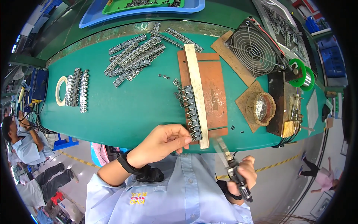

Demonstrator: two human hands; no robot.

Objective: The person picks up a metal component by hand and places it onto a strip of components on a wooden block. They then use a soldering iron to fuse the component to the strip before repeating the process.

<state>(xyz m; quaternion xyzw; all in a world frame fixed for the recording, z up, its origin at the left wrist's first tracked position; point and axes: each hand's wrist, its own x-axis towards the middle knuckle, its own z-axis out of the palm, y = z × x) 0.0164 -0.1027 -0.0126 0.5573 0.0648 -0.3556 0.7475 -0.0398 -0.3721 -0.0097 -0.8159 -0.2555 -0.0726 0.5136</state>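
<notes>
A row of small black and metal components (192,112) lies along the left side of a pale wooden bar (196,86). The bar rests on a reddish-brown board (214,93). My left hand (162,143) pinches the row's near end between thumb and forefinger. Off the table's near edge, to the right, my right hand (244,177) is wrapped round a long dark object (238,179). Its pale, metallic-looking far end is smeared by motion and points toward the board, so its exact kind cannot be made out. Loose small metal parts (178,95) lie left of the row.
Strips of metal components (138,56) are heaped at the back; others (76,87) stand left beside a tape roll (60,91). To the right are a fan (253,48), a round dish of shiny metal (264,108) and a green wire spool (307,78). Blue tray (194,6) behind.
</notes>
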